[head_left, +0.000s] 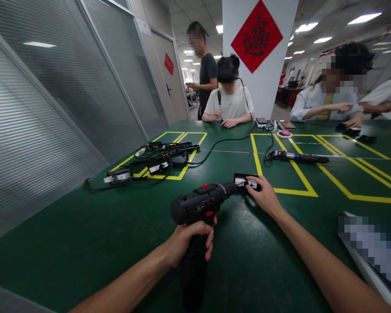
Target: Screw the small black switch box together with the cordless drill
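Observation:
Wrapped around the grip of a black cordless drill (195, 204), my left hand (190, 241) keeps it pointed away and to the right. The drill has red buttons, and its front end meets the left part of a small black-and-white device (240, 179) on the green table. Whether the bit touches it cannot be made out. My right hand (263, 193) pinches the right part of that device between thumb and fingers. A bit of blue shows on the device near my fingertips.
Black devices with cables (163, 161) lie at the left inside yellow tape. A dark rod-like tool with a cable (296, 156) lies at the right. A pale-edged flat object (361, 252) is near right. People sit across the green table (143, 230); one holds a screwdriver (219, 102).

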Available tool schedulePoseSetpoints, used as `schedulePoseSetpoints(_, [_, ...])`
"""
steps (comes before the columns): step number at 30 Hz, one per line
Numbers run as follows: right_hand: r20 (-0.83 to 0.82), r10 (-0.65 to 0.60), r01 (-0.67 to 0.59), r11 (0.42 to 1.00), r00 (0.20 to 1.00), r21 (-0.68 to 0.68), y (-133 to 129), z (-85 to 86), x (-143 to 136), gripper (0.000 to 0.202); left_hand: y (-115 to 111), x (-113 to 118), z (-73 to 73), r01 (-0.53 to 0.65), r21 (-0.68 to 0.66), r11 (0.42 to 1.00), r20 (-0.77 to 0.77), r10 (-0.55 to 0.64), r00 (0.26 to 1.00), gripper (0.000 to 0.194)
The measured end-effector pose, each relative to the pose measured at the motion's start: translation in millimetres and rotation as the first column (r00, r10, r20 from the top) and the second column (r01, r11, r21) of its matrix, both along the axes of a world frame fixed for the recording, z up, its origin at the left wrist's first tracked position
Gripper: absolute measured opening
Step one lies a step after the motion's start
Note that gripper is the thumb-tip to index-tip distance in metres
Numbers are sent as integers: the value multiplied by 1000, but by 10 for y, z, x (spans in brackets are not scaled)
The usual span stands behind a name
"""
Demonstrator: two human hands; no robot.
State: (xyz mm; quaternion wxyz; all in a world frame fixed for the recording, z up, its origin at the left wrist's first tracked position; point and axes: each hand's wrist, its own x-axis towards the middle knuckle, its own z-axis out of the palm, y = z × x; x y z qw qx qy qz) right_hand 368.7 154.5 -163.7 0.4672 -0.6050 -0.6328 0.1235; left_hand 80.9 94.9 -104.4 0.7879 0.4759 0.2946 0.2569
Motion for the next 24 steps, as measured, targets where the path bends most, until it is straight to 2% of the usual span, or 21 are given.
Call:
schedulePoseSetpoints(18, [-2,-5,5,1000,1000,1,22,-40,13,31,-16,-2,18,11,25,1000,-53,-9,999,28])
schedulePoseSetpoints(24, [3,-11,11,1000,1000,-10,18,-10,7,30,-23,2,78,21,43,999,-101,-17,995,28])
